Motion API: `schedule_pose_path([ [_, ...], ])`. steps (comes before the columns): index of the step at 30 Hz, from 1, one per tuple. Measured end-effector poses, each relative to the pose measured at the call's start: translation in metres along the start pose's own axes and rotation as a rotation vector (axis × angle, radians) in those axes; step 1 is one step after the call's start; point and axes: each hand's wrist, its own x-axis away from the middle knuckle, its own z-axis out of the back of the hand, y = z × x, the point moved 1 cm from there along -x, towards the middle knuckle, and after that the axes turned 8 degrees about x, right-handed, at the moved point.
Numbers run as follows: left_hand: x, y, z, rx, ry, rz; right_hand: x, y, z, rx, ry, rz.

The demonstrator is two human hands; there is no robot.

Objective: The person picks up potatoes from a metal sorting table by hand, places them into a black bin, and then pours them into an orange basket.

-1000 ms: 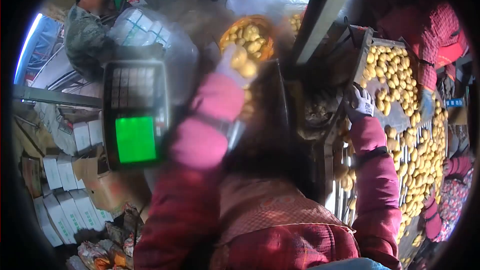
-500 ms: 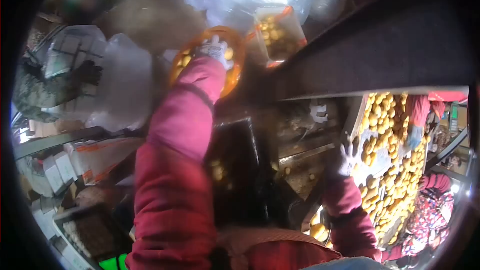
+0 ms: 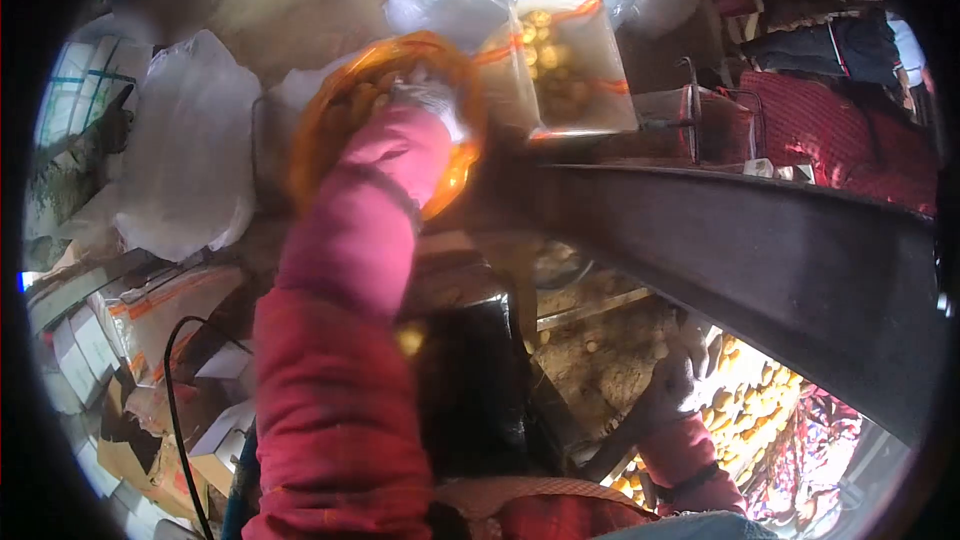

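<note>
My left hand (image 3: 432, 105), in a pale glove, reaches forward into an orange plastic basket (image 3: 312, 145). Inside the basket, brownish-yellow rounded pieces lie partly behind the hand. Motion blur and the glove's angle hide the left fingers, so a hold cannot be made out. At lower right my right hand (image 3: 684, 370), also gloved, is by the near-side edge of a bright surface covered with yellow potato-like produce (image 3: 745, 395). Its fingers look apart, with nothing visible in them. Both sleeves are pink-red.
A white box (image 3: 588, 70) with orange tape holds more yellow produce. A dark beam (image 3: 740, 230) crosses the right side. Clear plastic bags (image 3: 190, 145) stand at left, with cartons (image 3: 220, 450) below. A black crate-like container (image 3: 465, 370) sits before me. Patterned clothing (image 3: 815, 440) shows at lower right.
The view has shifted, and the beam now covers more of the produce surface. The orange basket appears larger and farther left. My left hand stays in it, while the right remains beside the produce.
</note>
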Motion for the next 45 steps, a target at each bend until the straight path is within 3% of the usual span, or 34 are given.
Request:
schedule_pose_path([
  [2, 0.010, -0.013, 0.003, 0.214, 0.221, 0.013, 0.002, 0.000, -0.003, -0.004, 0.015, 0.021],
  [6, 0.012, -0.020, 0.009, 0.291, 0.005, 0.005, 0.001, -0.004, -0.003, 0.004, 0.021, 0.046],
  [8, 0.017, -0.019, 0.015, 0.229, 0.047, -0.037, 0.000, -0.001, -0.001, 0.019, 0.031, 0.058],
  [10, 0.015, -0.022, 0.012, 0.225, 0.226, 0.083, 0.002, 0.004, -0.002, 0.042, 0.042, 0.068],
  [12, -0.015, -0.045, 0.002, 0.538, 0.302, 0.030, 0.007, 0.009, -0.005, 0.063, 0.052, 0.081],
  [14, -0.043, -0.067, -0.030, 0.865, 0.599, 0.041, 0.011, 0.015, -0.006, 0.087, 0.071, 0.095],
  [15, -0.029, -0.066, -0.019, 0.851, 0.610, 0.035, 0.016, 0.019, -0.008, 0.105, 0.081, 0.108],
  [17, 0.010, -0.064, 0.013, 0.921, 0.664, 0.238, 0.021, 0.023, -0.013, 0.132, 0.103, 0.115],
  [20, 0.025, -0.058, 0.020, 0.805, 0.794, 0.299, 0.028, 0.029, -0.027, 0.089, 0.129, 0.049],
  [21, 0.035, -0.045, 0.021, 0.792, 0.966, 0.301, 0.031, 0.034, -0.036, 0.030, 0.104, 0.048],
  [22, 0.047, -0.033, 0.020, 0.764, 1.043, 0.286, 0.028, 0.029, -0.035, 0.073, 0.196, 0.035],
  [24, 0.084, 0.013, 0.020, 0.772, 1.199, 0.214, 0.030, 0.023, -0.030, 0.024, 0.144, -0.137],
  [25, 0.115, 0.047, 0.016, 0.804, 1.275, 0.167, 0.031, 0.023, -0.028, 0.063, 0.158, -0.125],
  [26, 0.146, 0.087, 0.012, 0.928, 1.476, 0.004, 0.030, 0.024, -0.031, 0.099, 0.172, -0.111],
  [27, 0.182, 0.115, 0.011, 0.789, 1.493, -0.077, 0.031, 0.027, -0.041, 0.076, 0.171, -0.134],
  [28, 0.226, 0.142, 0.017, 0.834, 1.498, -0.275, 0.033, 0.029, -0.049, 0.049, 0.166, -0.160],
  [30, 0.298, 0.181, 0.009, 0.753, 1.361, -0.490, 0.029, 0.018, -0.021, 0.013, 0.159, -0.152],
  [32, 0.365, 0.213, -0.002, 0.647, 1.101, -0.644, 0.036, 0.029, -0.039, -0.215, 0.252, 0.027],
  [33, 0.381, 0.227, -0.019, 0.652, 1.060, -0.759, 0.050, 0.026, -0.038, -0.367, 0.125, 0.040],
  [34, 0.396, 0.241, -0.037, 0.661, 1.006, -0.873, 0.091, 0.019, -0.001, -0.448, 0.249, 0.059],
  [35, 0.412, 0.254, -0.053, 0.675, 0.937, -0.945, 0.126, 0.019, 0.036, -0.367, 0.203, 0.051],
  [36, 0.431, 0.266, -0.069, 0.675, 0.873, -0.996, 0.163, 0.023, 0.043, -0.359, 0.406, 0.004],
  [38, 0.468, 0.295, -0.085, 0.569, 0.797, -1.142, 0.228, 0.076, 0.081, -0.442, 0.314, -0.030],
  [39, 0.484, 0.308, -0.094, 0.559, 0.704, -1.182, 0.266, 0.112, 0.077, -0.429, 0.370, -0.036],
  [40, 0.499, 0.320, -0.102, 0.545, 0.614, -1.210, 0.320, 0.138, 0.096, -0.332, 0.115, -0.203],
  [41, 0.512, 0.333, -0.109, 0.539, 0.522, -1.230, 0.346, 0.146, 0.143, -0.543, -0.112, -0.626],
  [42, 0.531, 0.343, -0.109, 0.490, 0.386, -1.227, 0.431, 0.190, 0.098, -0.239, -0.073, -0.664],
  [43, 0.543, 0.352, -0.120, 0.464, 0.347, -1.285, 0.488, 0.199, 0.096, -0.035, -0.043, -0.711],
  [45, 0.554, 0.363, -0.129, 0.425, 0.305, -1.352, 0.566, 0.183, 0.101, -0.014, -0.173, -0.799],
])
